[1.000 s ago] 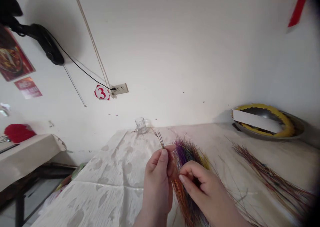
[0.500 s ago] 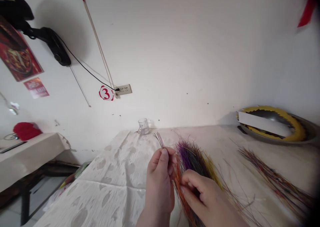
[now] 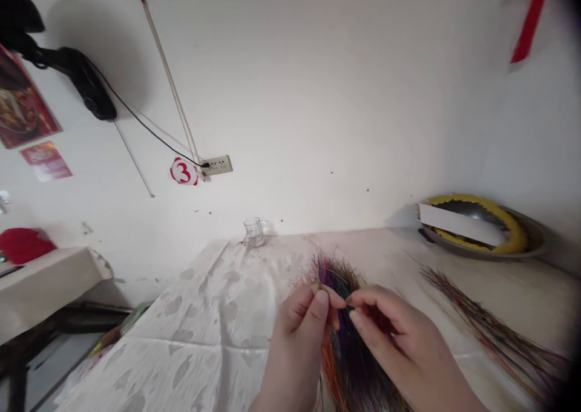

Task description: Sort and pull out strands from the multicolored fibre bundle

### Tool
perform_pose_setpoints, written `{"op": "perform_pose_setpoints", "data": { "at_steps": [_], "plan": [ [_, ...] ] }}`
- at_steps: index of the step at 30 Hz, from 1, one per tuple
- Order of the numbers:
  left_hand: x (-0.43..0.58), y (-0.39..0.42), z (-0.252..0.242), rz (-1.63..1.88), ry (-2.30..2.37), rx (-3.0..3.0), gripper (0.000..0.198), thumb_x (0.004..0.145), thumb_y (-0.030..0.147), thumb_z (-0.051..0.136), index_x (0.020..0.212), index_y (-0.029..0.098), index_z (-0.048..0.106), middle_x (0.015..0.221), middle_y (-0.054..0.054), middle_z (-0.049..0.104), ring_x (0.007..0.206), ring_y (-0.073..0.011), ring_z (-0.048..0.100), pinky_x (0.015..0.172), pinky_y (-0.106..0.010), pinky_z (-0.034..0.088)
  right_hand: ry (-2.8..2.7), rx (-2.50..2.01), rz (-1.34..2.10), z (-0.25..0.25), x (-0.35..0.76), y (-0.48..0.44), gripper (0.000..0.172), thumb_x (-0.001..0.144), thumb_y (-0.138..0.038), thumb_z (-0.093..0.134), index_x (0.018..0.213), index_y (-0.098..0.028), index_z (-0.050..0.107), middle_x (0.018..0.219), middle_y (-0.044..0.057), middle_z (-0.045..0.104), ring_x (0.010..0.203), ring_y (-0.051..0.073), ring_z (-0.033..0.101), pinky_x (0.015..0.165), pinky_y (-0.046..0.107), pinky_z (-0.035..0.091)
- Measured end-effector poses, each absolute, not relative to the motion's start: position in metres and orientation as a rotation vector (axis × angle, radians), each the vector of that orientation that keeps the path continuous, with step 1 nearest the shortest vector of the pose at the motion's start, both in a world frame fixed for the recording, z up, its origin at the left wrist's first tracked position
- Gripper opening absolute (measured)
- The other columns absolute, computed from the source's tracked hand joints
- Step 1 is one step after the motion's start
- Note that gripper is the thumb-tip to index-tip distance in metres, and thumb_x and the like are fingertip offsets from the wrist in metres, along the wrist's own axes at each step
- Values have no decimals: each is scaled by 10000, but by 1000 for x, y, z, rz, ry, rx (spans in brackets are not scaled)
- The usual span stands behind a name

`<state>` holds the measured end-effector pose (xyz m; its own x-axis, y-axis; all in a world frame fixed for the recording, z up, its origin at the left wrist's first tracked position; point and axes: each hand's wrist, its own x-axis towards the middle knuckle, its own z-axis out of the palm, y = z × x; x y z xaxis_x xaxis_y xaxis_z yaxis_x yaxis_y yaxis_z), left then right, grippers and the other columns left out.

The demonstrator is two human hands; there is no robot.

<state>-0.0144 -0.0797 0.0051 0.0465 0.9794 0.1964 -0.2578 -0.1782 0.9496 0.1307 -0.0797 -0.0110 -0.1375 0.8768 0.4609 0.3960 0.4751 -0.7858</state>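
Note:
My left hand (image 3: pixel 302 324) is closed, thumb against forefinger, on a few thin strands (image 3: pixel 319 286) whose tips poke up just above the thumb. Right beside its fingertips is my right hand (image 3: pixel 394 333), with thumb and forefinger drawn together in a pinch; anything between them is too fine to make out. Under and behind both hands lies a thick bundle of thin coloured strands (image 3: pixel 347 357), purple, dark, orange and yellowish, partly hidden by the hands.
A second, thinner bundle of strands (image 3: pixel 481 321) lies at the right on the pale patterned tablecloth (image 3: pixel 200 345). Near the wall stand a glass mug (image 3: pixel 254 232) and, at right, a metal basin (image 3: pixel 535 239) holding a yellow ring (image 3: pixel 517 236) and a white strip (image 3: pixel 463 224).
My right hand has risen from the orange strands to my left hand's fingertips. My left hand has shifted right and slightly down, over the bundle. The camera view has turned slightly right.

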Motion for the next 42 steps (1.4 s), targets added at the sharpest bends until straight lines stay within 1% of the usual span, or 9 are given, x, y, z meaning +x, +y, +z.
{"op": "perform_pose_setpoints", "data": {
  "at_steps": [3,6,8,10,16,20,25,36,42],
  "plan": [
    [-11,-84,5,1255,845,1320,314,858,418,587,687,162,653,590,27,463,551,-93,342,525,-239,257,-1642,-1039,661,-5,141,-85,140,901,-335,497,1000,-253,553,834,8,620,727,168,620,601,262,513],
    [-6,-87,4,1141,842,1414,396,842,485,579,615,162,580,569,29,432,544,-101,332,524,-256,246,-1575,-986,752,0,144,-90,138,874,-304,526,999,-254,557,814,-5,592,661,151,602,567,255,513],
    [-3,-89,3,1081,860,1442,442,832,524,569,575,167,523,559,27,415,546,-107,329,521,-264,238,-1534,-943,806,3,143,-92,92,858,-273,532,941,-249,563,778,-18,565,610,138,579,541,252,501],
    [-1,-90,3,1040,862,1464,461,827,553,557,574,172,504,556,27,405,548,-111,327,518,-268,232,-1514,-909,864,6,142,-93,36,855,-248,528,862,-238,562,735,-32,536,570,125,567,523,247,490],
    [1,-90,3,994,849,1513,494,814,612,526,578,178,505,547,23,398,537,-117,320,505,-279,210,-1491,-895,962,11,142,-95,134,877,-241,500,748,-216,524,692,-42,505,516,114,579,515,258,492],
    [0,-90,2,986,859,1474,486,805,611,538,574,185,503,545,23,383,525,-117,300,501,-287,194,-1496,-902,952,9,143,-96,138,875,-233,499,740,-214,524,658,-40,508,517,125,578,518,267,490],
    [0,-89,1,982,815,1427,465,807,588,556,578,187,505,528,31,363,504,-110,275,497,-292,171,-1510,-934,855,7,143,-95,135,869,-233,503,739,-214,535,665,-24,521,584,142,565,549,275,482],
    [1,-88,-1,939,777,1313,468,771,599,597,587,176,516,517,28,393,469,-94,271,472,-285,147,-1510,-974,814,9,141,-95,148,871,-265,491,735,-218,526,651,-15,522,606,156,563,546,274,481],
    [1,-87,0,944,785,1294,463,764,582,616,567,177,509,514,34,370,484,-98,264,486,-283,141,-1510,-972,815,12,141,-94,156,867,-264,496,721,-219,520,647,-15,523,605,155,572,543,269,486]
  ]
}}
